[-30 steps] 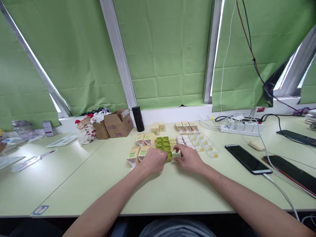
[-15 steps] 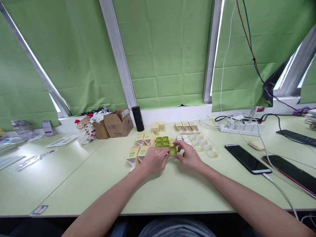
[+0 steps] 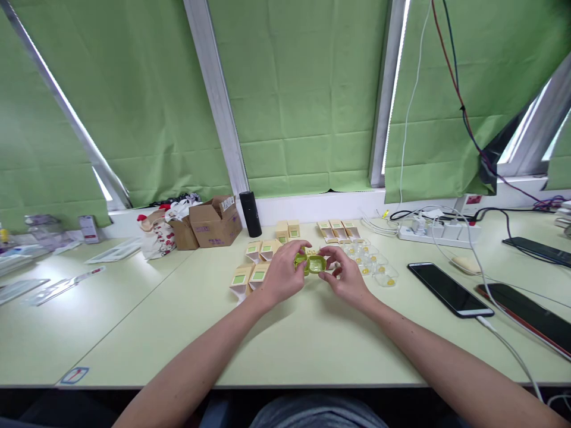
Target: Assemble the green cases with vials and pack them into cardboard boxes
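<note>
Both hands meet over the middle of the table around small green plastic box halves. My left hand is closed, thumb and fingers pinching one green half, partly covered by the fingers. Beside it, a shallow hollow green half faces up, with my right hand gripping its right edge between thumb and fingers. The halves touch or nearly touch; whether they are hinged together I cannot tell. Left of my left hand stand open kraft paper boxes with green labels. Clear plastic blisters with yellow pieces lie to the right.
More paper boxes stand behind. A black bottle and a cardboard carton are at the back left. On the right lie a phone with a charging cable, a power strip and a dark red-edged device.
My left hand has moved up and right over the green cluster and grips a green piece there. The green half at my right hand has risen slightly and shifted right.
</note>
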Demonstrator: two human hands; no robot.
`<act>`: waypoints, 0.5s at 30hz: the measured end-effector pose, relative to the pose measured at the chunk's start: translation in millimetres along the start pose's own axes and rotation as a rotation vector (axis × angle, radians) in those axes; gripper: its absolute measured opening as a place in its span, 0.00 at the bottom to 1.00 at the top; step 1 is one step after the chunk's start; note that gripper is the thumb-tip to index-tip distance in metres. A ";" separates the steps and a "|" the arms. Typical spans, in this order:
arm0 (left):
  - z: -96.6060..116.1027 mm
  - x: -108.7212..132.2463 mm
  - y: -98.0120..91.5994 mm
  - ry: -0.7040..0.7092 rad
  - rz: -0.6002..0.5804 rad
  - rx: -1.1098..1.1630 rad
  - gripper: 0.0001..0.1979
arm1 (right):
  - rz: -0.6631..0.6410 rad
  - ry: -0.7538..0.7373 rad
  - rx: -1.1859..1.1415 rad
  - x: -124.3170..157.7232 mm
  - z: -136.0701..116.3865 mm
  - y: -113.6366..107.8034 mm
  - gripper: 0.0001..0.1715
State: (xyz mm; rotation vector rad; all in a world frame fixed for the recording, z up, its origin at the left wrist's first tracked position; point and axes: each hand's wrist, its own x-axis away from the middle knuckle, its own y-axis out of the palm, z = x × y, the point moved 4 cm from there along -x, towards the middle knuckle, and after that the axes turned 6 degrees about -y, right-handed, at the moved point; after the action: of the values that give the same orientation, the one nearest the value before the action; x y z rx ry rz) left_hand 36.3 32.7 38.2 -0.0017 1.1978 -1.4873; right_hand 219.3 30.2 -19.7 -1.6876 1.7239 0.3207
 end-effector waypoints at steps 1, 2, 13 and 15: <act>0.9 -1.3 1.2 -0.004 -0.011 0.027 0.21 | 0.010 -0.003 -0.010 -0.1 -0.7 -0.8 0.26; 0.9 -2.0 2.6 -0.005 -0.018 0.054 0.23 | 0.018 -0.006 -0.019 -0.2 -1.1 -1.6 0.25; -31.3 13.2 25.8 0.016 -0.093 0.177 0.26 | 0.020 0.023 -0.107 -1.0 5.9 -2.8 0.27; -32.0 14.9 26.6 0.011 -0.084 0.163 0.24 | 0.009 0.033 -0.138 -1.0 9.0 -2.3 0.27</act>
State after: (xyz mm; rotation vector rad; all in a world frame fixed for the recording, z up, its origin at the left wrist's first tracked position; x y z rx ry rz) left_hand 31.9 47.6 -3.2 0.0674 1.0935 -1.6573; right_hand 224.0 36.2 -25.0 -1.7930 1.7685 0.4272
